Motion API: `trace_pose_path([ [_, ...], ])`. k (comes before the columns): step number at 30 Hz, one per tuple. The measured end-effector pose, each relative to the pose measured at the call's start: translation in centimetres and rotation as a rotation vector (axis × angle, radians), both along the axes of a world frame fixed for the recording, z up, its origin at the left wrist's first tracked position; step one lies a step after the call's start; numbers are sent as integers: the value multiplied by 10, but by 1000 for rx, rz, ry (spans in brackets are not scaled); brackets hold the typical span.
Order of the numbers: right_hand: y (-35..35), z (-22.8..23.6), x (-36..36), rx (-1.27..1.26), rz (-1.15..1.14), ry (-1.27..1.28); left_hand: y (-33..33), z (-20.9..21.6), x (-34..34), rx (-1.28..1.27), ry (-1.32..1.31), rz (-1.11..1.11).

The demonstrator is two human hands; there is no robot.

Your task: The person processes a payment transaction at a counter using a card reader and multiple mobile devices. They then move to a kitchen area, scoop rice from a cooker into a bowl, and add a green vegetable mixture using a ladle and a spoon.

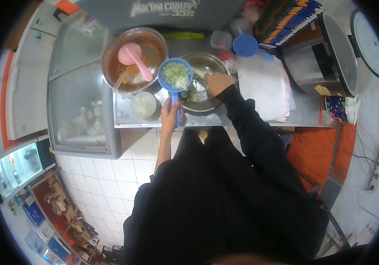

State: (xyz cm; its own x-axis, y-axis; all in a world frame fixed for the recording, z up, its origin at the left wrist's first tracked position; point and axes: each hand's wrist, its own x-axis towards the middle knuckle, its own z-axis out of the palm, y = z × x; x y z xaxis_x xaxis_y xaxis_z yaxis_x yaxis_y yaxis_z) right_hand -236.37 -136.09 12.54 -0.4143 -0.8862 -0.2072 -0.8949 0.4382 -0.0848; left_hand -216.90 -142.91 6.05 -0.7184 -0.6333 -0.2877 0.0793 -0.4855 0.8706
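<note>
My left hand is closed around the handle of a blue long-handled scoop. The scoop is heaped with pale green and white shredded food, and its cup overlaps the left rim of a metal bowl. Inside that bowl lie some pale green pieces. Over the bowl's right side, my right hand grips a metal spoon, whose bowl end is beside the scoop and above the green pieces. A round clear tub with whitish contents stands left of my left hand.
A larger metal bowl with orange smears holds a pink ladle. White paper sheets lie at the right, near a blue-lidded container and a large steel cooker. A glass-topped freezer flanks the table's left.
</note>
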Motion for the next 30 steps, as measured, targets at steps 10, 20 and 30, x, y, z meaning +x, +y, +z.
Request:
trace_pose_path([
  [10, -24, 20, -9, 246, 273, 6, -11, -7, -8, 8, 14, 78],
  [20, 7, 31, -21, 271, 403, 48, -3, -6, -8, -14, -5, 150],
  [30, 24, -2, -31, 354, 47, -202, 4, -3, -12, -5, 0, 198],
])
